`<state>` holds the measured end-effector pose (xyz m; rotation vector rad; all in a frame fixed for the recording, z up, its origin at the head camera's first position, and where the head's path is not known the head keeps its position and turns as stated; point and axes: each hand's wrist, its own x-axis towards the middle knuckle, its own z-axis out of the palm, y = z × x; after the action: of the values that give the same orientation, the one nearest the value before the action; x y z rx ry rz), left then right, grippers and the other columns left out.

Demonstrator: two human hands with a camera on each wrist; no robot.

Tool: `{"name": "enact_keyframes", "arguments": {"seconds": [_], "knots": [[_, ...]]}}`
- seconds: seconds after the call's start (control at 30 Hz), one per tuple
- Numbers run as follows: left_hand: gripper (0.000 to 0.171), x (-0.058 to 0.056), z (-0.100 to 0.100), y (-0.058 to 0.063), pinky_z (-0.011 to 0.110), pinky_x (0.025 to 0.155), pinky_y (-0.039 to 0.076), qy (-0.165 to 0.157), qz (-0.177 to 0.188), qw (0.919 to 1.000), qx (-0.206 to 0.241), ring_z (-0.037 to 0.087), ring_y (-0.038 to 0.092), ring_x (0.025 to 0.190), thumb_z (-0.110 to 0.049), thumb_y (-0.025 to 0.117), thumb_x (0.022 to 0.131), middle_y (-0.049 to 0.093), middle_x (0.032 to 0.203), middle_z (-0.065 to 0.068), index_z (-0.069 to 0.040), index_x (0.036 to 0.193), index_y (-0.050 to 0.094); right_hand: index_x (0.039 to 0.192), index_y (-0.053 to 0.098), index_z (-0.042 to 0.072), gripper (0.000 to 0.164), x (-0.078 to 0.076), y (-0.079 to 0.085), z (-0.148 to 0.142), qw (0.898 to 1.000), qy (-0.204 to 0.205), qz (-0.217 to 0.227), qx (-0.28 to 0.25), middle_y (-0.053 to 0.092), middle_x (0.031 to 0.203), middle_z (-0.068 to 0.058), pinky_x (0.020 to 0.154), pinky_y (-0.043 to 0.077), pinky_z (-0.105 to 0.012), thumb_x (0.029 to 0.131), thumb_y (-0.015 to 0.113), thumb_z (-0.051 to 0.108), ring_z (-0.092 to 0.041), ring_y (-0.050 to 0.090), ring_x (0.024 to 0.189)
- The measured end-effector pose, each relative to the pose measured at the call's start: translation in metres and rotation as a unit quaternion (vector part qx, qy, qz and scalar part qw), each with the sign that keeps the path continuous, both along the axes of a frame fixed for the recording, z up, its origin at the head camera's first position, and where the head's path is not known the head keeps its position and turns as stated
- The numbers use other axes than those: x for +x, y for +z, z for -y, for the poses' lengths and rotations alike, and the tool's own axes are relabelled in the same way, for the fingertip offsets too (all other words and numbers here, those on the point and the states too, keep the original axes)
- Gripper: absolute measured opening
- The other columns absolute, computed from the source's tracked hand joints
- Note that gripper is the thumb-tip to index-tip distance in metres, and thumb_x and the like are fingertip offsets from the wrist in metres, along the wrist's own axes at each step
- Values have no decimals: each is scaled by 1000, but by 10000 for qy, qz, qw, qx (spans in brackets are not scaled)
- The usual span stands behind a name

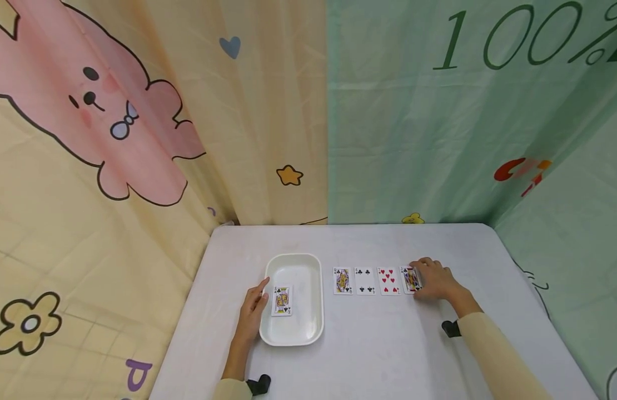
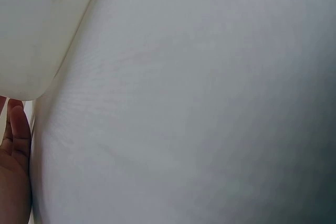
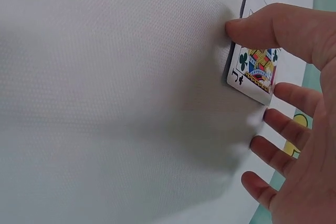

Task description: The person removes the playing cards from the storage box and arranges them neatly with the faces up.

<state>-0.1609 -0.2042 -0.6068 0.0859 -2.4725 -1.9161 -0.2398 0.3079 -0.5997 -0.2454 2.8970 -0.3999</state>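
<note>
A white tray (image 1: 316,339) holds a black-suited face card (image 1: 282,301). My left hand (image 1: 252,311) rests at the tray's left rim, its fingers fairly straight; in the left wrist view those fingers lie beside the tray's edge. To the tray's right, cards lie face up in a row: a queen (image 1: 342,281), a four of clubs (image 1: 366,281) and a heart card (image 1: 389,281). At the row's right end, a jack of clubs (image 3: 261,64) sits between the thumb and index finger of my right hand (image 1: 436,280), which pinches it by its edges. The palm side shows in the right wrist view.
Everything lies on a white-covered table (image 1: 378,350). Patterned curtains stand behind it and at both sides, yellow (image 1: 268,111) on the left and green (image 1: 388,122) on the right. Dark wrist straps (image 1: 258,384) show on both forearms.
</note>
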Motion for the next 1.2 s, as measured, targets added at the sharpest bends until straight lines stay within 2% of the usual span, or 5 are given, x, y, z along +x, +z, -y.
{"name": "enact_keyframes", "arguments": {"seconds": [0.27, 0.47, 0.7, 0.83, 1.2], "knots": [[43, 1, -1, 4, 22, 84, 42, 18, 46, 10000, 8, 12, 49, 94, -16, 53, 108, 55, 124, 12, -13, 151, 53, 148, 48, 4, 87, 3, 2, -4, 9998, -33, 87, -173, 45, 148, -30, 104, 33, -76, 76, 86, 33, -53, 42, 133], [44, 1, 0, 2, 21, 85, 42, -8, 44, 10000, -42, 11, 47, 95, -15, 52, 108, 54, 127, 15, -11, 152, 52, 148, 47, 2, 80, 5, 12, 5, 9982, -83, -374, -454, 47, 148, -31, 104, 34, -74, 83, 82, 34, -52, 43, 136], [43, -9, 3, -35, 21, 87, 40, 217, -111, 9997, -5, 11, 46, 97, -18, 52, 109, 54, 130, 15, -17, 152, 53, 148, 50, 6, 72, 5, 27, 35, 9916, 50, -957, -865, 51, 149, -23, 110, 34, -68, 88, 80, 34, -45, 45, 138], [43, -10, 3, -42, 21, 88, 40, 252, -179, 9995, -4, 11, 47, 98, -22, 53, 108, 55, 130, 11, -22, 151, 54, 147, 52, 9, 70, 5, 35, 61, 9897, 178, -1022, -989, 53, 149, -20, 112, 34, -67, 87, 80, 33, -43, 46, 138], [44, -7, 2, -30, 21, 87, 41, 176, -175, 9997, 40, 10, 48, 96, -15, 53, 108, 55, 129, 14, -15, 151, 53, 146, 55, 15, 67, 2, 42, 127, 9815, 774, -1190, -1283, 57, 147, -11, 113, 37, -59, 88, 78, 39, -34, 51, 138]]}}
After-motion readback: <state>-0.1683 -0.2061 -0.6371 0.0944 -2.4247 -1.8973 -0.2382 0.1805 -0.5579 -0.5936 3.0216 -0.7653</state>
